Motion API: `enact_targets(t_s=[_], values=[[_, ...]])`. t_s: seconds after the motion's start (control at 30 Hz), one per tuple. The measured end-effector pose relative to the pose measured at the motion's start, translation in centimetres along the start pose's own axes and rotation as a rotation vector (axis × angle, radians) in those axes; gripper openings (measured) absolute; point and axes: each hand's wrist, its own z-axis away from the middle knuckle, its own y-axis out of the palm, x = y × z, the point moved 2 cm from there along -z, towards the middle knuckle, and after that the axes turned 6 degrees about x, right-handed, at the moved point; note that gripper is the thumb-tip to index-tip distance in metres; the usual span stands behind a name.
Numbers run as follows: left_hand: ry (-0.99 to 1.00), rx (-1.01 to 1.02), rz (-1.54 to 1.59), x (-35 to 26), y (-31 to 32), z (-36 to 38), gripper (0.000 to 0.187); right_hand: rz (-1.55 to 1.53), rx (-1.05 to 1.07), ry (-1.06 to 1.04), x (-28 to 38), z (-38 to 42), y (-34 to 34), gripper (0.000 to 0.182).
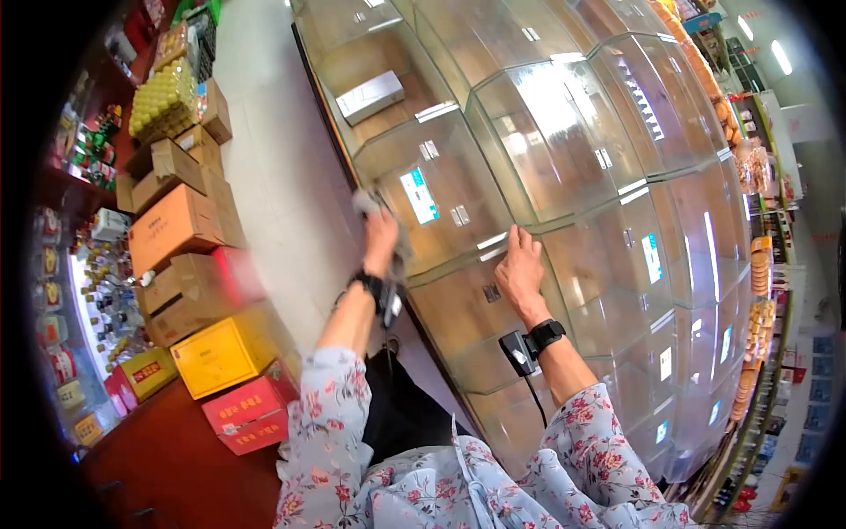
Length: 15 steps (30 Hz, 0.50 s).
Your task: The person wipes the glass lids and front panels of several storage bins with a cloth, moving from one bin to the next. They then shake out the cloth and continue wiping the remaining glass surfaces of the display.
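Note:
My left hand (pixel 381 240) is closed around a grey cloth (pixel 365 203), slightly blurred, at the near-left edge of a clear display bin (pixel 441 167). Cloth shows both above and below the fingers. My right hand (pixel 522 271) has its fingers bent together at the edge of a clear lid (pixel 471 304), by the seam between neighbouring bins. Its fingertips touch that edge; the thumb side is partly hidden. A blue-and-white label (pixel 419 196) is stuck on the bin between my hands. Both wrists carry black straps with small devices.
Rows of clear lidded bins spread ahead and right; a white box (pixel 370 97) lies in one. Along the left floor stand cardboard boxes (pixel 176 229), a yellow box (pixel 225 353), a red box (pixel 251 414) and stacked egg trays (pixel 163 99). Packaged goods (pixel 758 309) line shelves at right.

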Motion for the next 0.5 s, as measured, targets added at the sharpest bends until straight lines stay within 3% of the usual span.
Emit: enact_targets(t_s=[0.1, 0.13, 0.17, 0.23, 0.3, 0.37, 0.4, 0.5], values=[[-0.045, 0.129, -0.128, 2.1, 0.8, 8.0, 0.05, -0.006, -0.021, 0.018, 0.0, 0.0, 0.4, 0.066], [-0.17, 0.238, -0.209, 0.1, 0.1, 10.5, 0.052, -0.017, -0.014, 0.027, 0.0, 0.0, 0.4, 0.067], [-0.09, 0.179, -0.212, 0.0, 0.3, 12.2, 0.053, -0.016, -0.011, 0.032, 0.0, 0.1, 0.4, 0.067], [-0.119, 0.325, -0.204, -3.3, -0.6, 14.1, 0.048, -0.011, -0.011, 0.043, 0.0, 0.1, 0.3, 0.067], [0.259, 0.219, -0.284, -5.6, -0.4, 16.4, 0.042, -0.029, -0.008, 0.043, 0.0, 0.2, 0.3, 0.067], [0.521, 0.421, -0.572, -7.1, -0.1, 17.1, 0.038, -0.038, -0.009, 0.042, 0.0, 0.1, 0.0, 0.067], [0.664, 0.548, -0.534, -8.4, 0.0, 17.0, 0.036, -0.039, -0.009, 0.043, 0.0, 0.1, -0.1, 0.067], [0.966, 0.639, -0.572, -12.3, 1.1, 14.7, 0.037, -0.072, -0.009, 0.057, 0.2, 0.2, -0.5, 0.07]])
